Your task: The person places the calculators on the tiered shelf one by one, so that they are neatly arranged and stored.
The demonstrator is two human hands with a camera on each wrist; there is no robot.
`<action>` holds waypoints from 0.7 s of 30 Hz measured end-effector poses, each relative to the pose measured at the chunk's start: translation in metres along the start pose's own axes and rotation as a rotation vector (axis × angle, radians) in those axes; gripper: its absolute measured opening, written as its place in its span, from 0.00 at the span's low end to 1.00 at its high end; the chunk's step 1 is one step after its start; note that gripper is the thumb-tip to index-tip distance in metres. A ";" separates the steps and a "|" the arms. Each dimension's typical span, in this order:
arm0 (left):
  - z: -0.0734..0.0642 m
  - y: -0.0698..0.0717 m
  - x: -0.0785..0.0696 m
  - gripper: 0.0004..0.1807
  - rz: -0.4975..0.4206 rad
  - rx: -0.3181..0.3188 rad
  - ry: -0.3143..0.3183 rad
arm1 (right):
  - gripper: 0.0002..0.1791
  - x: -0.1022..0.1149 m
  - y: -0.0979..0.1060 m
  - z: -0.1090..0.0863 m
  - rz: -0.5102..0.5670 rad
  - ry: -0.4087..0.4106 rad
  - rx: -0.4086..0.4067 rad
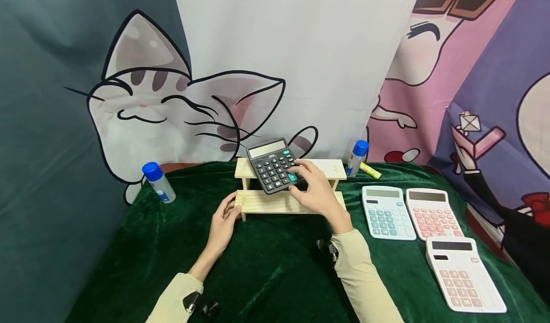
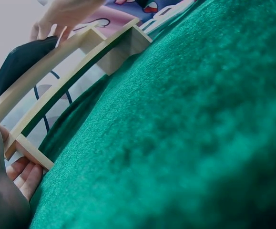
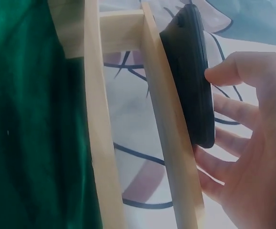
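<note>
Gripping the black calculator point(image 1: 272, 164) by its lower right edge, my right hand point(image 1: 315, 189) has its thumb and curled fingers wrapped round the slab's rounded plastic rim — the wrist view shows the thumb on one face and fingers point(image 3: 223, 164) under the other. It lies tilted on the upper step of a small two-tier rack point(image 1: 283, 202) of pale, unfinished wood, flat slats with visible grain. My left hand point(image 1: 224, 222) holds the left end of the lower slat, fingers point(image 2: 25, 174) curled beneath it. Everything sits on a plush green velvet cloth point(image 1: 266, 270). To the right lie three flat calculators — one mint-keyed point(image 1: 387, 211), two pink point(image 1: 433, 213) point(image 1: 464, 274) — and blue-capped cylinders point(image 1: 158, 182) point(image 1: 357, 157) stand at either side.
</note>
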State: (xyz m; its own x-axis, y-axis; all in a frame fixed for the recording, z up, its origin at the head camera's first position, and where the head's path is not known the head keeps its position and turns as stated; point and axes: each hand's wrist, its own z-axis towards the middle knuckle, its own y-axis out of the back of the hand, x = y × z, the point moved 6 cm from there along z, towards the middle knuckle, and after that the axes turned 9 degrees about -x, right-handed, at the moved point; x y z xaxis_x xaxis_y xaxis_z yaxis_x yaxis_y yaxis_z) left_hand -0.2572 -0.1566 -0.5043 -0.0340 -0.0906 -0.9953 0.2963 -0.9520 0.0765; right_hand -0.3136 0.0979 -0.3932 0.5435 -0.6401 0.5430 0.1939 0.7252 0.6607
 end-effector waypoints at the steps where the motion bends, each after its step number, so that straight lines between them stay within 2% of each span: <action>1: 0.000 0.000 0.000 0.25 -0.004 -0.003 0.002 | 0.21 0.002 -0.001 0.000 -0.012 0.011 -0.002; 12: -0.001 0.003 0.000 0.25 -0.019 -0.009 0.000 | 0.22 0.018 -0.016 -0.004 -0.041 0.041 -0.050; 21: 0.000 -0.001 0.000 0.25 -0.013 0.000 -0.015 | 0.23 0.023 -0.022 -0.007 -0.080 0.090 -0.130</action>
State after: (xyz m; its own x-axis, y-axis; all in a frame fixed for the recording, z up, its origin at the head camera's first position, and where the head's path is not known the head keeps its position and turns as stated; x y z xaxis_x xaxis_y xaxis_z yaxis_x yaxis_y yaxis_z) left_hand -0.2572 -0.1560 -0.5041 -0.0523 -0.0828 -0.9952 0.2958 -0.9531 0.0637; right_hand -0.2994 0.0689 -0.3988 0.5917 -0.6762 0.4389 0.3404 0.7031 0.6243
